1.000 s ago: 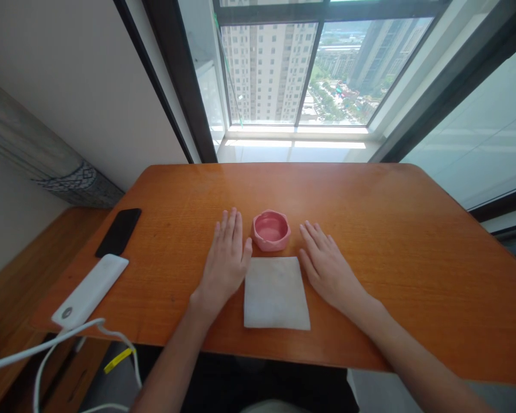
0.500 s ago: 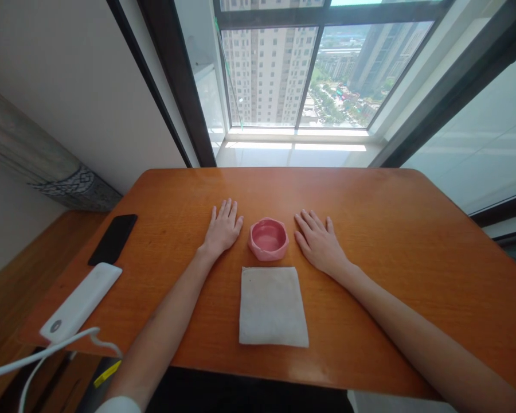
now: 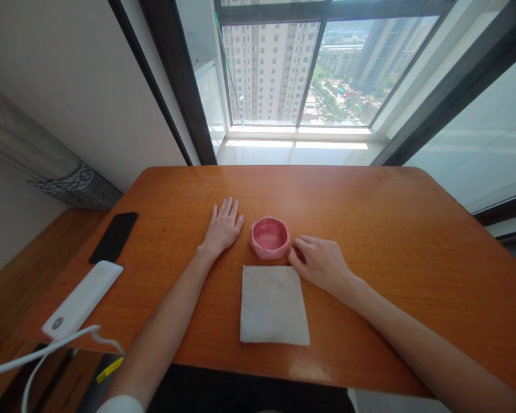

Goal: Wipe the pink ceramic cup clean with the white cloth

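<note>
A pink faceted bowl (image 3: 270,252), perhaps an ashtray, sits near the middle of the wooden table. Just in front of it lies a flat, pale grey folded cloth (image 3: 274,307). To the bowl's left, my left hand (image 3: 224,226) rests palm down on the table with its fingers spread, apart from the bowl. My right hand (image 3: 318,259) is curled at the bowl's right side, above the cloth's far right corner. Its thumb and forefinger come together in a loose pinch, and I see nothing between them. Whether the fingertips touch the bowl or cloth, I cannot tell.
A black phone (image 3: 113,237) and a white power bank (image 3: 81,301) lie on the table (image 3: 391,229) at the left. White cables (image 3: 43,351) run off the near left edge. Beyond the far edge is a window (image 3: 270,74); a curtain (image 3: 64,166) hangs at the left.
My right hand has gone from lying flat with spread fingers to a curled shape, drawn slightly nearer to me beside the bowl. My left hand, the bowl and the cloth have stayed put.
</note>
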Motion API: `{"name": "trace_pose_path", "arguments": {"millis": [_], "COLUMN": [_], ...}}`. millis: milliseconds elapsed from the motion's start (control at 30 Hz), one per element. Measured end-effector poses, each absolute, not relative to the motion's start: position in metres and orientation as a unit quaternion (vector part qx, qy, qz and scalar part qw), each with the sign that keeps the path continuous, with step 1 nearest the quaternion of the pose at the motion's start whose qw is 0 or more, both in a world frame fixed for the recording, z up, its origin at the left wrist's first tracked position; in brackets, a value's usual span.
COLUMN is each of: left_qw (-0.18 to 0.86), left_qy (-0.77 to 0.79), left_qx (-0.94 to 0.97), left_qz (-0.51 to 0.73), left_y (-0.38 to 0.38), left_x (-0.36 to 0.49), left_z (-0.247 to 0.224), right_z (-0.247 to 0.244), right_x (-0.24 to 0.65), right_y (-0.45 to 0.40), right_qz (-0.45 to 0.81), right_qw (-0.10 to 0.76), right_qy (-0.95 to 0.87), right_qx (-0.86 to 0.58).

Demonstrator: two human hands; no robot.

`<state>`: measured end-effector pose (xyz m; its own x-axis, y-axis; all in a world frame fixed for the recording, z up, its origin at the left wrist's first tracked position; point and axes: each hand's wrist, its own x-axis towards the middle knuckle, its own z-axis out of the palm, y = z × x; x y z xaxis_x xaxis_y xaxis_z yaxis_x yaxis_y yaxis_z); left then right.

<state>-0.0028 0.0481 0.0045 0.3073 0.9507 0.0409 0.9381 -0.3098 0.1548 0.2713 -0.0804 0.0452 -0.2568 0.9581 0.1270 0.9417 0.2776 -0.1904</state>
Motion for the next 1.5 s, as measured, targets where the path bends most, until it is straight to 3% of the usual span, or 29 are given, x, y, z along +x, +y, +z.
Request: {"name": "trace_pose_path", "arguments": {"millis": [300,467,567,700,767,867,967,1033,1100,1233,1300,1500], "left_qw": [0.049,0.046,0.046,0.049,0.051,0.056,0.059,0.061,0.061,0.056,0.052,0.046], "left_qy": [0.578,0.578,0.578,0.577,0.577,0.578,0.578,0.578,0.578,0.577,0.577,0.577], "left_qx": [0.81,0.811,0.811,0.811,0.81,0.809,0.81,0.81,0.809,0.811,0.811,0.811], "left_qz": [0.082,0.082,0.082,0.083,0.085,0.088,0.087,0.083,0.082,0.083,0.084,0.084], "left_y": [0.05,0.051,0.051,0.05,0.05,0.051,0.051,0.05,0.05,0.049,0.05,0.051], "left_x": [-0.006,-0.006,-0.006,-0.006,-0.005,-0.006,-0.006,-0.006,-0.007,-0.006,-0.006,-0.008], "left_z": [-0.001,-0.002,-0.002,-0.002,-0.003,-0.004,-0.003,-0.002,-0.001,-0.001,-0.003,-0.007], "right_z": [0.041,0.039,0.045,0.062,0.074,0.094,0.107,0.108,0.103,0.081,0.073,0.081], "right_x": [0.237,0.234,0.238,0.248,0.252,0.255,0.257,0.261,0.263,0.255,0.248,0.236], "right_y": [-0.114,-0.117,-0.114,-0.105,-0.101,-0.098,-0.095,-0.091,-0.085,-0.073,-0.069,-0.067], "right_qz": [0.073,0.138,0.243,0.497,0.553,0.462,0.164,-0.029,-0.095,0.012,0.048,0.1], "right_qw": [0.093,0.132,0.167,0.198,0.252,0.402,0.587,0.63,0.575,0.308,0.214,0.141], "right_qy": [-0.844,-0.845,-0.823,-0.716,-0.658,-0.6,-0.566,-0.579,-0.662,-0.883,-0.921,-0.907], "right_qx": [-0.523,-0.499,-0.486,-0.448,-0.445,-0.515,-0.554,-0.517,-0.471,-0.354,-0.323,-0.385]}}
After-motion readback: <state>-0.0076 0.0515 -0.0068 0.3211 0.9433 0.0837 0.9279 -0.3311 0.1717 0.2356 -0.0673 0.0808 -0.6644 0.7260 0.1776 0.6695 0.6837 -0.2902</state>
